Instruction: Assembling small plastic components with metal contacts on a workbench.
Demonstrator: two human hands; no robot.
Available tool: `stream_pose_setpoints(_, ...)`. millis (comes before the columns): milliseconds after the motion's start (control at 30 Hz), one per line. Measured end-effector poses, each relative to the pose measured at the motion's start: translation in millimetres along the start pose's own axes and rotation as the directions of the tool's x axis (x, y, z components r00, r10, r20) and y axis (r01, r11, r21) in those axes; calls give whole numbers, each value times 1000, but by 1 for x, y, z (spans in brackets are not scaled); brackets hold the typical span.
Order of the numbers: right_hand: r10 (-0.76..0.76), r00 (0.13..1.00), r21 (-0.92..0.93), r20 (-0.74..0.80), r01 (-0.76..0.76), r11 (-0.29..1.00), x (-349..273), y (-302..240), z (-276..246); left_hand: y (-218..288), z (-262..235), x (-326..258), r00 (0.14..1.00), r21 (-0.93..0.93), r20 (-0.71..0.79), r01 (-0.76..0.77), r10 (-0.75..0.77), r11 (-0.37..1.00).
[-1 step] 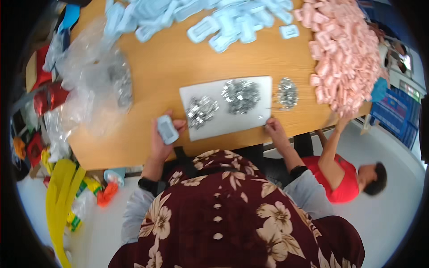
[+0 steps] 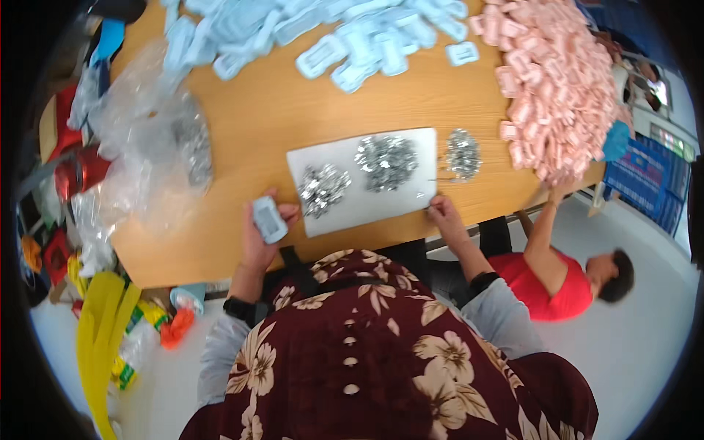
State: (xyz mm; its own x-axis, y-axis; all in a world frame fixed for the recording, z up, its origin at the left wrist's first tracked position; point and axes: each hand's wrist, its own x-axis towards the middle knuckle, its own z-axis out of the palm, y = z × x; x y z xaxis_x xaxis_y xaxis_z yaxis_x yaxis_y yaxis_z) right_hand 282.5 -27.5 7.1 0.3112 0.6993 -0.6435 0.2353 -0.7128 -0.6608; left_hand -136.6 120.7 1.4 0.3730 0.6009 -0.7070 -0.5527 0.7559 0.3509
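A pale blue plastic casing (image 2: pixel 270 220), oblong with a recessed middle, lies in my left hand (image 2: pixel 257 238), whose fingers are curled round it. At the near right corner of a white board (image 2: pixel 352 213), the fingers of my right hand (image 2: pixel 446 217) are pinched together; whatever they hold is too small to make out. Two heaps of small shiny metal pieces sit on the board: a left heap (image 2: pixel 323 189) and a larger right heap (image 2: pixel 387 163). A few tiny bits (image 2: pixel 420 195) lie near my right fingertips. Just off the board is a third metal heap (image 2: pixel 463 155).
Many blue casings (image 2: pixel 359 44) cover the table's far side. A tall mound of pink casings (image 2: pixel 554 88) fills the right, where a person in a red shirt (image 2: pixel 543 282) reaches in. Clear plastic bags (image 2: pixel 139 139) sit at left. Yellow strips (image 2: pixel 99 323) hang beyond the table's left edge.
The whole view has shifted slightly, so the table things appear a little further left. Both hands keep the same grip and place beside the board.
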Motion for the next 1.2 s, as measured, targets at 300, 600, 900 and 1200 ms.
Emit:
stream_pose_setpoints(300,-42,995,45,-87,46,998,-1,-3,7,2,-3,4,999,86,-34,39,-36,996)
stream_pose_setpoints(600,-89,989,47,-119,95,994,1,4,15,6,9,-4,993,136,-114,37,-21,990)
stream_pose_setpoints(900,-122,983,43,-134,129,991,-4,-2,13,7,15,-4,996,198,-76,55,-41,979)
stream_pose_setpoints(1200,-162,973,90,-163,178,980,2,12,17,3,8,0,998,169,-58,42,-33,985)
